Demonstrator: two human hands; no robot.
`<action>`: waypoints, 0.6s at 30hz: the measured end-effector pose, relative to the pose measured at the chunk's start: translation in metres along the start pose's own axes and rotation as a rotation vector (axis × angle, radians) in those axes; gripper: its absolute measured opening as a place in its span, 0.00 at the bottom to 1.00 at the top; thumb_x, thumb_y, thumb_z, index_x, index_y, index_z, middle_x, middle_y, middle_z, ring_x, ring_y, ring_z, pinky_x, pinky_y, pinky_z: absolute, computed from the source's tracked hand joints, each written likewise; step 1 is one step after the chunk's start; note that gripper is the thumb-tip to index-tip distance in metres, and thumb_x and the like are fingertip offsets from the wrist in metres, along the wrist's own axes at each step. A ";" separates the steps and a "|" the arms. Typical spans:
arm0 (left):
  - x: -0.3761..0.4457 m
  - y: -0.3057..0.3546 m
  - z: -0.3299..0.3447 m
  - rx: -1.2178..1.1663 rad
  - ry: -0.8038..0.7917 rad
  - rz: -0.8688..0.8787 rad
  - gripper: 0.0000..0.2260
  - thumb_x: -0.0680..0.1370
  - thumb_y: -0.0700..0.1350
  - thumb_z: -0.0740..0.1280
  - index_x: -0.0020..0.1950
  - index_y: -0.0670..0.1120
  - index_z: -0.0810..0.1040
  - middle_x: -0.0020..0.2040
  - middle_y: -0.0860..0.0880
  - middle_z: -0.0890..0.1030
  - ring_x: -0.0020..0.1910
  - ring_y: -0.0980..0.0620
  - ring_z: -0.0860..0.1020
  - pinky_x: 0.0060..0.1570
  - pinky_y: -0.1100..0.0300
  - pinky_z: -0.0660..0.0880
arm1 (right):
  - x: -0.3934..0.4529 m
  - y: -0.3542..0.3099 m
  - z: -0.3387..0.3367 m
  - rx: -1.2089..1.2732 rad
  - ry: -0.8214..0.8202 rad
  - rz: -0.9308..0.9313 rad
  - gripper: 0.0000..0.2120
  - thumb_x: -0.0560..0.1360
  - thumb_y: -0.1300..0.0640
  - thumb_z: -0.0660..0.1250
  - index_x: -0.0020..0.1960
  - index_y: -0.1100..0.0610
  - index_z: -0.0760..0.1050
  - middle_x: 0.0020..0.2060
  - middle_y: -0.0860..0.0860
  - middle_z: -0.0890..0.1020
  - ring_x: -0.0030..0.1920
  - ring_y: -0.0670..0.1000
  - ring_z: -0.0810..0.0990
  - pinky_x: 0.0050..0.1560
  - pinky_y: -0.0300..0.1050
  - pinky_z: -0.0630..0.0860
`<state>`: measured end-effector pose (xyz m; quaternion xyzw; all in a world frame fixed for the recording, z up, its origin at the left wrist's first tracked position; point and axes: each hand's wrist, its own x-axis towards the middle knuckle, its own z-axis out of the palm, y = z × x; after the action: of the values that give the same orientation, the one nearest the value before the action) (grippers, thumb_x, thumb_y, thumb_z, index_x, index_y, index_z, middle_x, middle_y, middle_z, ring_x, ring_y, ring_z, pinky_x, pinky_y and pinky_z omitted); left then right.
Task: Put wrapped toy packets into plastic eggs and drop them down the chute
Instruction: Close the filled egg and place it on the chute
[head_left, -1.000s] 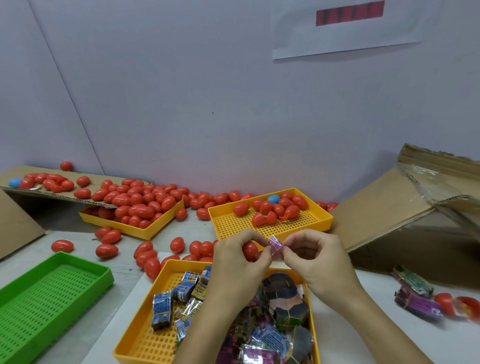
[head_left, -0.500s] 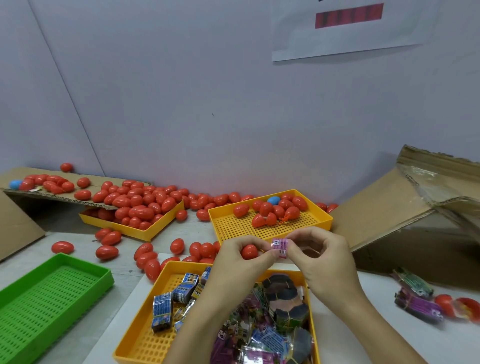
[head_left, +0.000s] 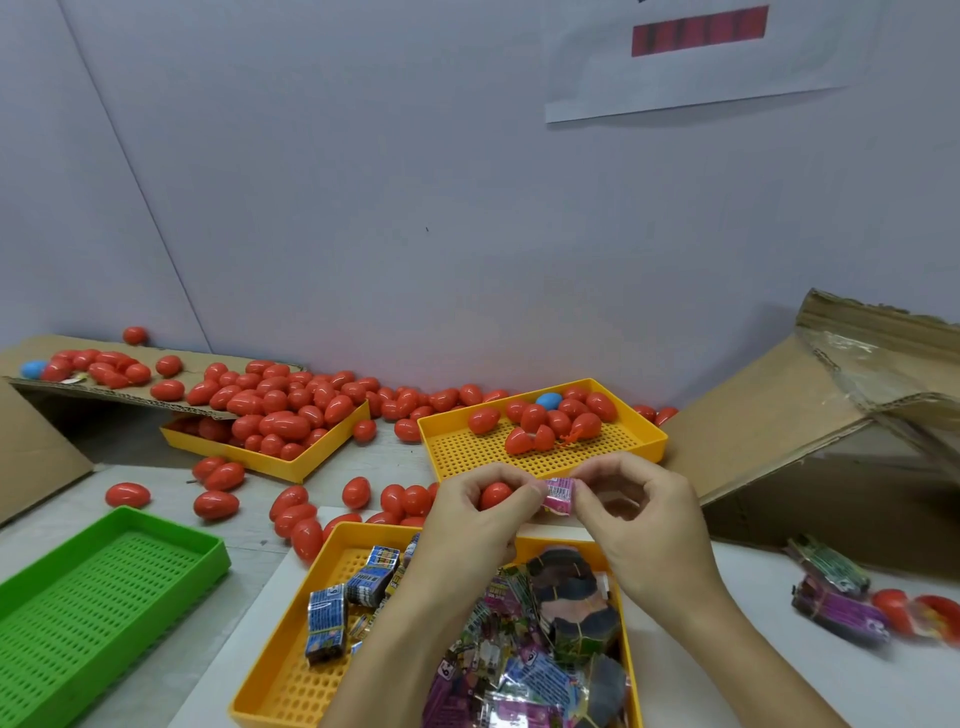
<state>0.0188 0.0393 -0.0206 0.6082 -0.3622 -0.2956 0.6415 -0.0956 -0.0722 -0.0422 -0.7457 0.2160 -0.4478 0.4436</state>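
Head view: left hand (head_left: 475, 512) grips a red egg (head_left: 494, 494), right hand (head_left: 636, 512) pinches a pink packet (head_left: 560, 493) right beside it, both above the near yellow tray (head_left: 291, 670). Loading step, likely; egg looks closed, so next move needs it opened and the packet pushed in.

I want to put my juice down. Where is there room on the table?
The green tray holds nothing. There is bare white table between the near yellow tray and the packets on the right. It is crowded at the back, where red eggs pile up and spill toward the hands.
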 end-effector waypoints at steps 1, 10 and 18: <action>0.000 -0.001 0.000 0.013 0.006 0.005 0.09 0.77 0.45 0.71 0.36 0.51 0.83 0.28 0.56 0.74 0.26 0.60 0.71 0.26 0.69 0.67 | 0.000 0.000 0.000 -0.009 0.004 0.001 0.07 0.74 0.62 0.73 0.42 0.51 0.81 0.37 0.44 0.83 0.41 0.46 0.82 0.41 0.40 0.81; 0.002 -0.005 -0.002 0.006 0.030 0.024 0.07 0.76 0.46 0.72 0.37 0.50 0.83 0.29 0.51 0.72 0.27 0.55 0.68 0.26 0.66 0.66 | -0.002 -0.001 0.001 -0.034 -0.003 0.000 0.06 0.73 0.60 0.74 0.43 0.50 0.81 0.37 0.43 0.84 0.42 0.45 0.83 0.42 0.42 0.82; 0.005 -0.008 -0.001 0.002 0.061 0.009 0.07 0.78 0.47 0.71 0.40 0.50 0.83 0.30 0.45 0.70 0.26 0.53 0.66 0.25 0.63 0.63 | 0.000 -0.004 0.001 0.004 0.006 0.024 0.05 0.73 0.59 0.74 0.45 0.50 0.80 0.38 0.44 0.83 0.42 0.46 0.83 0.42 0.41 0.82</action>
<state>0.0230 0.0356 -0.0281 0.6159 -0.3457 -0.2736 0.6529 -0.0952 -0.0699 -0.0392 -0.7409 0.2255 -0.4451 0.4496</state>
